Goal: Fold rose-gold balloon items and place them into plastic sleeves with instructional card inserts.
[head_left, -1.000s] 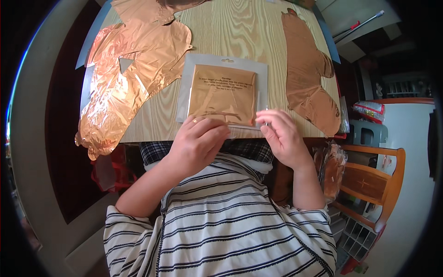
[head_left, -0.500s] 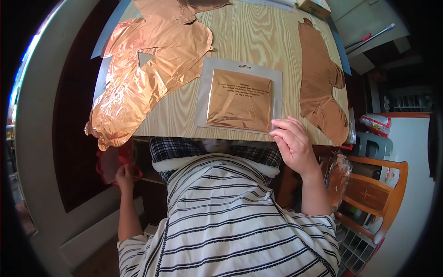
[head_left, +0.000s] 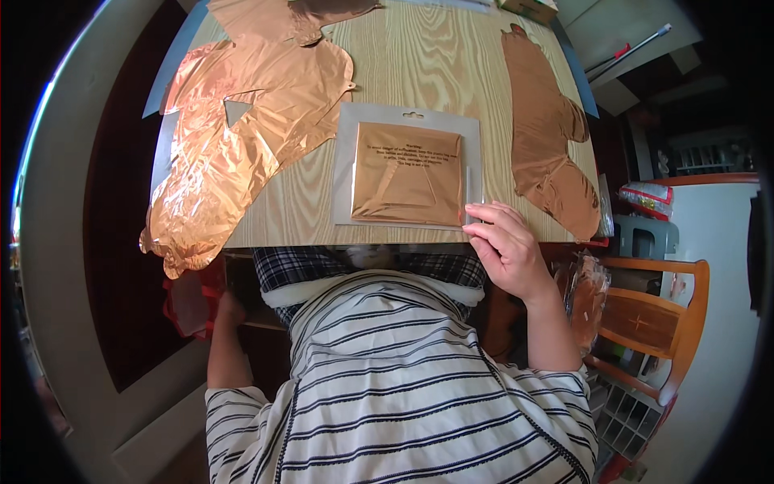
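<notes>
A flat clear packet (head_left: 345, 173) with a hang hole lies near the table's front edge, a folded copper foil sheet (head_left: 407, 194) inside it. At its lower right corner my right hand (head_left: 512, 252) pinches the edge between thumb and fingers. My left hand (head_left: 230, 310) hangs below the table at the left, beside a red-edged bag (head_left: 193, 302); its fingers are hidden. A shiny copper foil balloon (head_left: 274, 121), uninflated, spreads over the table's left side and droops past the front edge. Another flat foil balloon (head_left: 544, 121), duller brown, lies along the right side.
More brown foil (head_left: 334, 12) and a small box (head_left: 528, 8) are at the table's far side. On the right, a wooden chair (head_left: 645, 323) stands close by, with clear packets of copper foil (head_left: 588, 298) beside its back. A grey plastic stool (head_left: 645, 235) is behind it.
My left hand has gone lower and farther behind the table edge, its fingers now out of sight. My right hand stays at the packet's corner. The whole view has shifted slightly.
</notes>
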A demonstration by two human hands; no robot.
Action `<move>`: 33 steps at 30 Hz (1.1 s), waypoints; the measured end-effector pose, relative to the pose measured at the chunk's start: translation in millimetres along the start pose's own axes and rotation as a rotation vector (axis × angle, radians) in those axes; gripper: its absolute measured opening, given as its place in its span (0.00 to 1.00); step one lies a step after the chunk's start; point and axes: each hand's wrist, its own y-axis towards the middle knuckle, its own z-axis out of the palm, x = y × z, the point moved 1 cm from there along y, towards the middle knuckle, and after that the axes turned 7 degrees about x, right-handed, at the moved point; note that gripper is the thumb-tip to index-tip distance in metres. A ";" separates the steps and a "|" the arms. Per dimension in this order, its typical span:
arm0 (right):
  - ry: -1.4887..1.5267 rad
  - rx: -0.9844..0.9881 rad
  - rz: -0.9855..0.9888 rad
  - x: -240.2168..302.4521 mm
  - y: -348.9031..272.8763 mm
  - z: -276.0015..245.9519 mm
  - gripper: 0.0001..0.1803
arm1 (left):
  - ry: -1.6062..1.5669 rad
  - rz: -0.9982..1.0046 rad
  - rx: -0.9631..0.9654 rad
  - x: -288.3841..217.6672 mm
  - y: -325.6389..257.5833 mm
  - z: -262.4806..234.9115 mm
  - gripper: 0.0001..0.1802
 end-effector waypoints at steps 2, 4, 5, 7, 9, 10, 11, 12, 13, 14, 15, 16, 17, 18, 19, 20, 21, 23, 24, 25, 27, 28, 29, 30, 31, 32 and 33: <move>-0.018 0.007 -0.015 -0.1 -0.7 0.3 0.09 | 0.174 -0.012 0.130 -19.2 -11.0 -25.6 0.21; -0.037 0.005 0.000 2.2 -6.5 -1.3 0.10 | 0.217 -0.102 0.066 -62.2 -31.0 -65.9 0.27; -0.039 0.001 0.005 2.8 -9.5 -2.9 0.10 | 0.250 -0.112 0.017 -74.8 -40.6 -81.4 0.29; -0.041 0.002 0.007 1.5 -12.3 -5.2 0.12 | 0.304 -0.105 -0.084 -86.7 -60.2 -96.2 0.33; -0.030 0.015 0.009 -1.5 -15.2 -5.7 0.13 | 0.427 0.051 -0.364 -94.9 -90.1 -96.2 0.33; -0.041 0.022 0.000 -2.6 -16.7 -7.2 0.15 | 0.515 0.191 -0.592 -108.7 -111.6 -90.3 0.31; -0.050 0.028 -0.011 -3.1 -17.5 -9.7 0.17 | 0.517 0.268 -0.652 -107.4 -121.0 -87.2 0.30; -0.059 0.034 -0.022 -3.2 -18.0 -11.6 0.19 | 0.523 0.348 -0.711 -107.0 -129.2 -84.4 0.29; -0.052 0.029 -0.013 -2.4 -18.8 -12.8 0.22 | 0.447 0.364 -0.598 -98.7 -129.3 -83.9 0.28; -0.045 0.025 -0.007 -0.4 -19.5 -13.9 0.25 | 0.372 0.328 -0.374 -104.2 -129.7 -91.3 0.28; -0.035 0.023 -0.002 1.7 -21.0 -13.2 0.28 | 0.294 0.268 -0.162 -109.2 -130.4 -98.0 0.29; -0.064 0.036 0.012 4.3 -22.9 -11.4 0.31 | 0.212 0.161 0.164 -139.8 -131.5 -125.8 0.34; -0.092 0.046 0.021 7.1 -24.0 -10.3 0.34 | 0.126 0.049 0.482 -156.5 -133.6 -141.2 0.40; -0.119 0.056 0.031 8.8 -24.1 -9.4 0.37 | 0.066 0.019 0.368 -153.3 -130.0 -143.8 0.41; -0.149 0.048 0.027 8.5 -24.0 -7.3 0.39 | 0.007 -0.011 0.254 -146.6 -123.9 -146.5 0.41; -0.180 0.039 0.027 7.0 -25.9 -2.6 0.41 | 0.053 0.055 0.081 -152.5 -129.1 -148.0 0.38; -0.208 0.034 0.024 5.8 -27.4 2.9 0.42 | 0.104 0.109 -0.097 -157.2 -135.2 -147.9 0.35; -0.278 0.017 -0.002 0.9 -30.0 13.2 0.42 | 0.413 0.413 -0.577 -216.6 -186.7 -142.5 0.24; -0.306 0.010 -0.017 -0.8 -30.8 16.2 0.42 | 0.460 0.467 -0.560 -229.8 -203.5 -142.2 0.23; -0.318 -0.003 -0.030 -2.8 -30.5 18.4 0.40 | 0.503 0.526 -0.548 -240.9 -215.2 -142.1 0.21; -0.332 -0.031 -0.051 -5.5 -31.1 22.8 0.38 | 0.509 0.597 -0.428 -265.1 -238.7 -152.2 0.22; -0.334 -0.034 -0.049 -5.9 -32.0 24.2 0.37 | 0.465 0.609 -0.320 -280.6 -248.9 -162.8 0.23; -0.346 -0.033 -0.050 -6.6 -31.8 24.9 0.37 | 0.411 0.625 -0.214 -296.3 -257.0 -172.1 0.24; -0.355 -0.033 -0.050 -7.2 -31.5 24.6 0.36 | 0.371 0.665 -0.208 -313.6 -268.5 -184.4 0.28; -0.358 -0.033 -0.050 -7.4 -31.4 23.8 0.36 | 0.414 0.653 -0.264 -316.0 -265.1 -187.2 0.29; -0.361 -0.031 -0.049 -7.0 -31.3 23.2 0.35 | 0.456 0.641 -0.320 -316.1 -260.7 -189.6 0.30; -0.360 -0.031 -0.048 -6.3 -31.9 23.0 0.35 | 0.501 0.626 -0.375 -315.9 -255.9 -193.5 0.31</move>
